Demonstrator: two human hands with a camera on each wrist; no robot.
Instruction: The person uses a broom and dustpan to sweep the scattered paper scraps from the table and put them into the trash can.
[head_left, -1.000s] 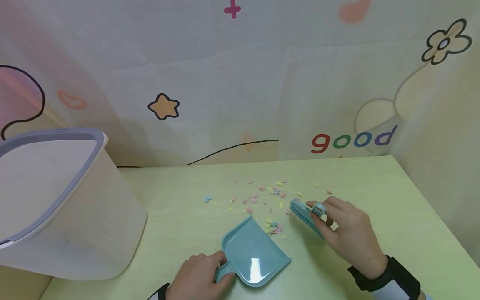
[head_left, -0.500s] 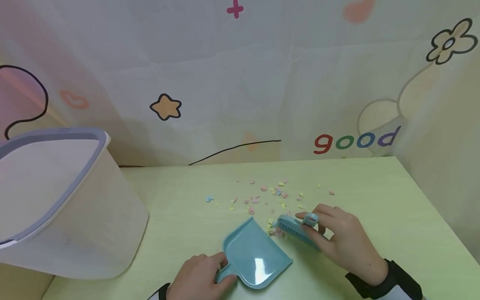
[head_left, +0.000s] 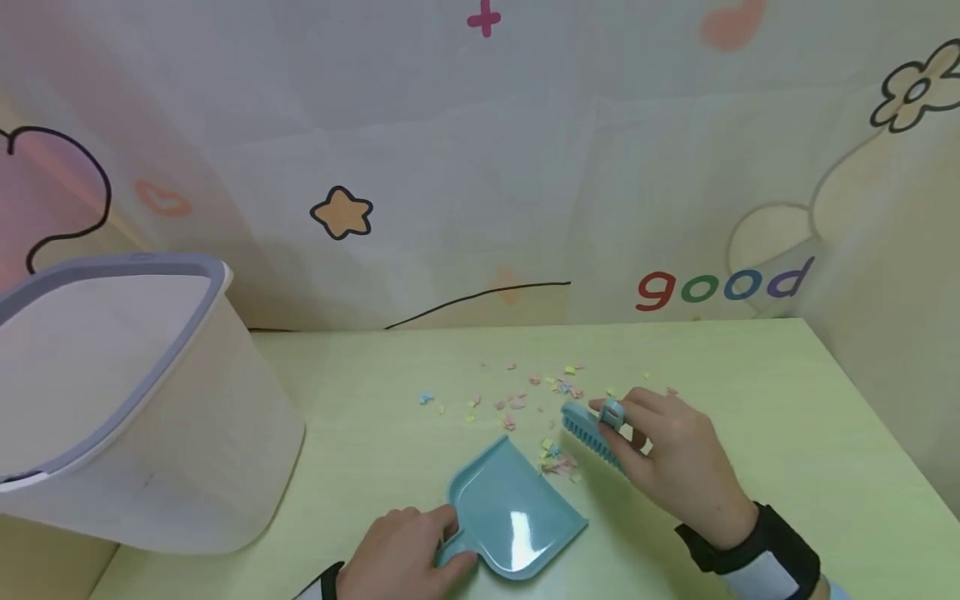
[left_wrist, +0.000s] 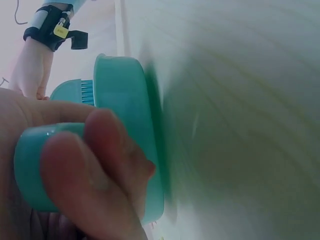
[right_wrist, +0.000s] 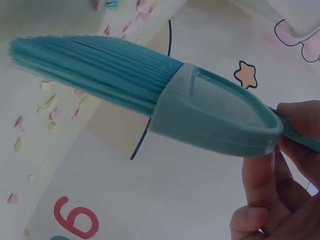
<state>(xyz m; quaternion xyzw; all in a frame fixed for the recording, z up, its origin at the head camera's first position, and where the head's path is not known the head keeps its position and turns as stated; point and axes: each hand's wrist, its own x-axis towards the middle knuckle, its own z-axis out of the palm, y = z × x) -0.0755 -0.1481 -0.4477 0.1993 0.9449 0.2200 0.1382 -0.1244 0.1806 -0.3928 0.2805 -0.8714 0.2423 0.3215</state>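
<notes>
A light blue dustpan (head_left: pixel 510 508) lies on the table, its wide edge facing right. My left hand (head_left: pixel 408 550) grips its short handle; in the left wrist view, thumb and fingers wrap that handle, with the dustpan (left_wrist: pixel 122 90) beyond them. With its fingertips my right hand (head_left: pixel 678 454) pinches the handle of a small blue brush (head_left: pixel 588 429), raised off the table with its bristles downward. In the right wrist view the brush's bristles (right_wrist: pixel 95 70) show plainly. A small heap of paper scraps (head_left: pixel 558 461) lies between dustpan and brush.
More pastel paper scraps (head_left: pixel 513 402) are scattered on the pale green table (head_left: pixel 360 417) behind the dustpan. A large white bin (head_left: pixel 225 450) with a purple-grey rim stands at the left. A printed cloth (head_left: pixel 465 167) hangs along the back.
The brush first moved down and left to the scrap heap, then rose away from it. The dustpan and my left hand have stayed in place, while the head view has shifted slightly.
</notes>
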